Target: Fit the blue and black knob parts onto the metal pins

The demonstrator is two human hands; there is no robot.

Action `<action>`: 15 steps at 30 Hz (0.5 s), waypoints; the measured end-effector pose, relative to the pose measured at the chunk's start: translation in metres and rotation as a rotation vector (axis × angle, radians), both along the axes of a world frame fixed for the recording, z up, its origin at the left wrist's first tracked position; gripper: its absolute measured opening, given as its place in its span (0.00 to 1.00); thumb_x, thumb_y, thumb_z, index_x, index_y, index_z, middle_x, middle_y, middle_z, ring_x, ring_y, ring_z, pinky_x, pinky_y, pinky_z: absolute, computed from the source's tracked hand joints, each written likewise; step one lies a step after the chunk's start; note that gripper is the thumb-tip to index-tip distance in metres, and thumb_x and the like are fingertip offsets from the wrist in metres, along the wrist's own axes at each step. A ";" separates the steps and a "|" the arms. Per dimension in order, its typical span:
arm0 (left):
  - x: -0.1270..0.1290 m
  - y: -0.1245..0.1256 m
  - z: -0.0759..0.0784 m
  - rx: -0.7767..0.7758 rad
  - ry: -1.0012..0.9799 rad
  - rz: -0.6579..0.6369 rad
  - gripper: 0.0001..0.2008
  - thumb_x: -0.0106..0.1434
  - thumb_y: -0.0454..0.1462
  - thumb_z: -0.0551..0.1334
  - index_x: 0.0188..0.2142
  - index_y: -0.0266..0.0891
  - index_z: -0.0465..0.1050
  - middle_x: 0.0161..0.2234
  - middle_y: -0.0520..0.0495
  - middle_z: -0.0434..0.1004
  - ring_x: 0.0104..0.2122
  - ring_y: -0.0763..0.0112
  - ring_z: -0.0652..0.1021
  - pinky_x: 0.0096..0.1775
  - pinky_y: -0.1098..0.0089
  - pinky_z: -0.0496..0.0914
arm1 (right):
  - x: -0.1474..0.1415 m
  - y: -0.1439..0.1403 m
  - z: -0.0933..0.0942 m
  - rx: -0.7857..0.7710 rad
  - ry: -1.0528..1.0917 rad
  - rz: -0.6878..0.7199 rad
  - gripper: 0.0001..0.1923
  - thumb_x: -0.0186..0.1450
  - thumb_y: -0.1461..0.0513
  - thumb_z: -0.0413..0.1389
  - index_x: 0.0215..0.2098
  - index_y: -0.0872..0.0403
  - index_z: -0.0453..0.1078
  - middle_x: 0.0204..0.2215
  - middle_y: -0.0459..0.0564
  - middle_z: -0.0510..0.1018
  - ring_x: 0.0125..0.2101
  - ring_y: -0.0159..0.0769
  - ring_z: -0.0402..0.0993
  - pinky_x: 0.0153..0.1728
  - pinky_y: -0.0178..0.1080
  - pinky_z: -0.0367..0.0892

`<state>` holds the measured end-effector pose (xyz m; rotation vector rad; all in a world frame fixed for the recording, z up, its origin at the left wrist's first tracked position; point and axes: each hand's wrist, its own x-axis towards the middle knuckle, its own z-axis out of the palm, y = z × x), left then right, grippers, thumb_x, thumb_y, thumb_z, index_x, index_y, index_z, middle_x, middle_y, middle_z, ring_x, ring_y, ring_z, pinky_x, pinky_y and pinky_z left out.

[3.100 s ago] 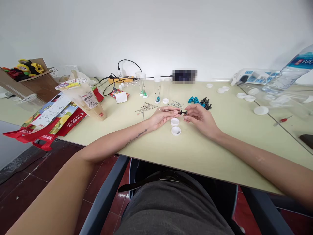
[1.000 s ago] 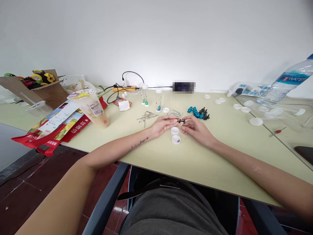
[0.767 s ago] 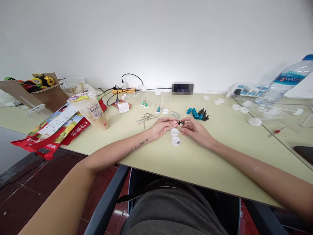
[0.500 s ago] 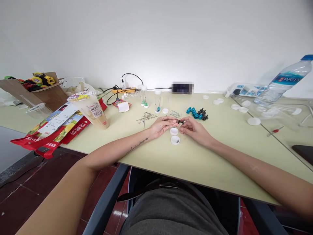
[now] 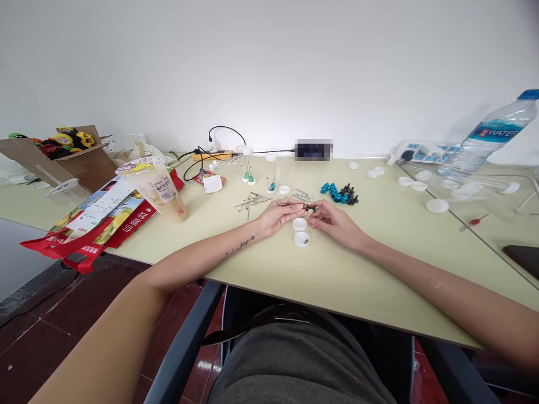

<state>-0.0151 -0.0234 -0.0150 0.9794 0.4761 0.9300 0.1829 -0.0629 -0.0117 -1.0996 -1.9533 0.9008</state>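
Observation:
My left hand point(image 5: 275, 219) is closed in a pinch around a thin metal rod point(image 5: 278, 203), which pokes out behind its fingers. At its fingertips sits a small black knobbed part point(image 5: 310, 208), and my right hand point(image 5: 337, 225) pinches this part from the other side. How the rod and the black part meet is hidden by the fingers. Just below the hands lie two white caps point(image 5: 300, 225); the nearer one point(image 5: 302, 239) holds tiny dark bits. Beyond the right hand is a pile of blue parts point(image 5: 330, 192) beside black parts point(image 5: 350, 195).
Loose metal rods point(image 5: 252, 201) and bent wires point(image 5: 302, 194) lie behind my left hand. Clear tubes point(image 5: 270, 174) stand farther back. A drink cup point(image 5: 158, 191) and a red bag point(image 5: 122, 224) are left; a water bottle point(image 5: 490, 134), scattered caps point(image 5: 437, 206) and a power strip point(image 5: 415, 152) are right.
Both hands keep nearly the same place and pinch on the black part. The view has shifted very slightly.

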 end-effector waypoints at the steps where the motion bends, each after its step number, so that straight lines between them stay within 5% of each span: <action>1: 0.000 0.000 0.000 -0.001 0.000 0.000 0.09 0.52 0.29 0.67 0.34 0.31 0.76 0.35 0.44 0.78 0.38 0.68 0.79 0.54 0.66 0.65 | 0.000 0.000 0.000 -0.001 -0.002 -0.001 0.19 0.61 0.60 0.53 0.50 0.49 0.59 0.33 0.47 0.74 0.36 0.37 0.72 0.39 0.43 0.67; 15: 0.000 0.001 0.000 -0.004 0.008 0.014 0.08 0.52 0.29 0.66 0.35 0.30 0.76 0.35 0.44 0.79 0.39 0.67 0.79 0.53 0.66 0.66 | 0.000 0.002 -0.002 0.017 -0.023 0.002 0.19 0.61 0.59 0.53 0.50 0.50 0.58 0.34 0.48 0.74 0.36 0.38 0.71 0.38 0.43 0.67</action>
